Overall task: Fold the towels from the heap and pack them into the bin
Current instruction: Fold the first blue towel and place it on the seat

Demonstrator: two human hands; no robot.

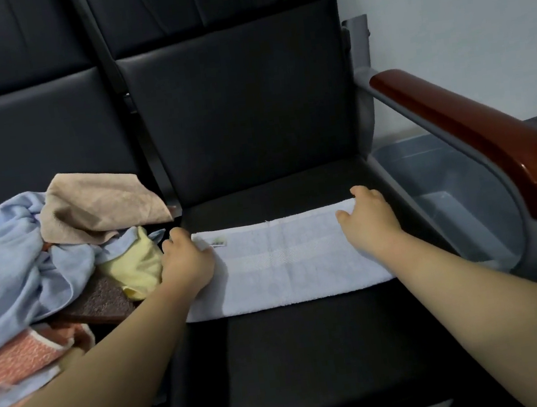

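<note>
Towels were piled in a loose heap [14,268] on the left-hand seat, with a beige one [98,204] on top, a yellow one [136,263] at its right edge and a pink one [15,359] at the near edge. On the neighbouring black seat [312,350] a pale blue towel [288,261] was laid flat as a long folded strip, running from the seat's left edge to its right edge, across the middle of the cushion. The left hand [188,260] was placed on the towel's left end, its fingers [205,249] curled down onto the cloth by a small label. The right hand [369,221] was set on the far right corner of the towel, fingers [362,193] bent over the far edge and thumb laid on top. A grey bin [431,163] was seen on the floor past the seat's right edge, behind a brown armrest [475,137], well apart from the towel; nothing could be made out inside it.
</note>
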